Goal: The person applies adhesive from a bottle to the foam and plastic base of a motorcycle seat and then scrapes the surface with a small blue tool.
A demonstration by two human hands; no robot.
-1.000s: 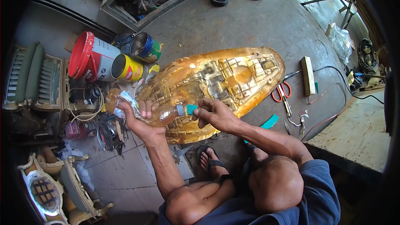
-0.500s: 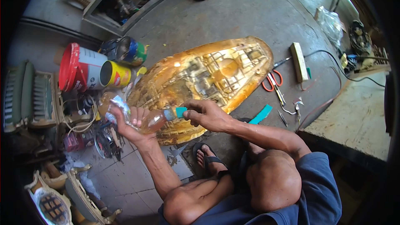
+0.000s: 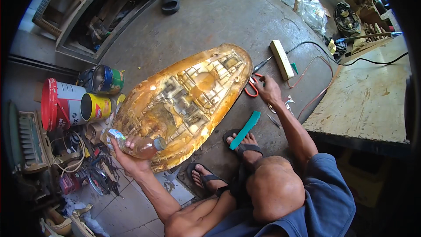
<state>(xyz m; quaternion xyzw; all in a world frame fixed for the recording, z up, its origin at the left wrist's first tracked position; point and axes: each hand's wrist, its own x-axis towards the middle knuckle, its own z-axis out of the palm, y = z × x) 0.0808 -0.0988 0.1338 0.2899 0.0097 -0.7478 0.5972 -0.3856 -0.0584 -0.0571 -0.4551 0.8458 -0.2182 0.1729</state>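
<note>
Bottle (image 3: pixel 147 150) with liquid inside, lower left of centre, the left hand (image 3: pixel 133 161) wrapped snugly round it. Teal strip (image 3: pixel 245 130) lies loose, lower centre. Mid-frame, the shell (image 3: pixel 213 113) shows bare ribs, work seemingly unfinished. Beyond, the right hand's (image 3: pixel 269 90) bent fingers meet the scissors (image 3: pixel 251 88); whether gripping, I can't tell.

A red-and-white bucket (image 3: pixel 70 98) stands well apart from black slippers (image 3: pixel 170 4) and a plastic bag (image 3: pixel 310 14).

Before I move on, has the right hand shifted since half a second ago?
Yes: against the yellowed moulded shell, the right hand has gone rightward and forward, from beside the plastic bottle to the red-handled scissors.
</note>
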